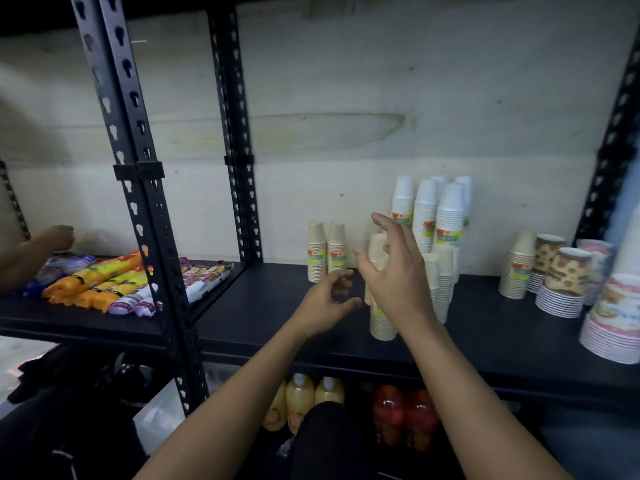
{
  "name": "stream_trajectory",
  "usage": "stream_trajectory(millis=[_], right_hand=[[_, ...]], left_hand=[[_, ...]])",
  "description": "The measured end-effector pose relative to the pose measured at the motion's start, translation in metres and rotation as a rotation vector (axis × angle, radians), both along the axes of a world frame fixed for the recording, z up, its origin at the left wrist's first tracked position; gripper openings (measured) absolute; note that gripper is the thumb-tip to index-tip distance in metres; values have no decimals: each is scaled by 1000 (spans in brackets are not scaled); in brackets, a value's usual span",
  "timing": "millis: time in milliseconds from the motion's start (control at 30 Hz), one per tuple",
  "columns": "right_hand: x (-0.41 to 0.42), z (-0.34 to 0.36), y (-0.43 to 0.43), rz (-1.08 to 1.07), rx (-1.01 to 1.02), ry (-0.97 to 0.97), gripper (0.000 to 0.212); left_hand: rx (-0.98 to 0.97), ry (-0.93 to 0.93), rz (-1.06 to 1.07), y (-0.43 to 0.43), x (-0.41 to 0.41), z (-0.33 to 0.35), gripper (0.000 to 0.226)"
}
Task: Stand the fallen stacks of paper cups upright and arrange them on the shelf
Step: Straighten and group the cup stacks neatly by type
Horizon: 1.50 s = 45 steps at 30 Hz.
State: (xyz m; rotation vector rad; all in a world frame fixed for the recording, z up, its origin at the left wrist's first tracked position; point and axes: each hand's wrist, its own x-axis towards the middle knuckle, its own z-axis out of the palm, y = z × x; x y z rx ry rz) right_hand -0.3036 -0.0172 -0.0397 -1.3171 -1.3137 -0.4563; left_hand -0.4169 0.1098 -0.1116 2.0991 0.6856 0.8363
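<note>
Beige paper cup stacks (381, 320) stand upright mid-shelf on the black shelf (270, 306), partly hidden behind my right hand (391, 275), whose fingers are spread in front of them without gripping. My left hand (329, 299) hovers just left, fingers loosely curled, holding nothing. Two short beige stacks (325, 252) stand further back. Tall white cup stacks (436, 216) stand by the wall. Another beige stack (517, 268) stands at the right.
Patterned cups (568, 271) and pink bowl stacks (613, 323) fill the shelf's right end. A black upright post (149, 202) divides off the left bay with snack packets (104, 282), where another person's hand (55, 237) reaches. Bottles (304, 400) sit below.
</note>
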Motion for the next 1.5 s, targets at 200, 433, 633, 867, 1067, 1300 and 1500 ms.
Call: stream_trajectory(millis=[200, 433, 633, 867, 1067, 1300, 1500], right_hand=[[46, -31, -47, -123, -33, 127, 47], [71, -79, -54, -171, -161, 242, 56], [76, -103, -41, -154, -309, 387, 71], [72, -111, -32, -220, -326, 398, 75], [64, -110, -31, -219, -243, 431, 70], [28, -85, -7, -21, -198, 410, 65], [-1, -75, 54, 90, -231, 371, 60]], left_hand=[[-58, 24, -32, -24, 17, -11, 77], [-94, 24, -55, -30, 30, -25, 83], [-146, -39, -96, -25, 37, -33, 74], [-78, -91, -53, -36, 39, -32, 71], [4, -185, 119, -44, 39, -29, 65], [6, -217, 255, -14, -6, -1, 60], [-18, -217, 323, 33, -39, 6, 60]])
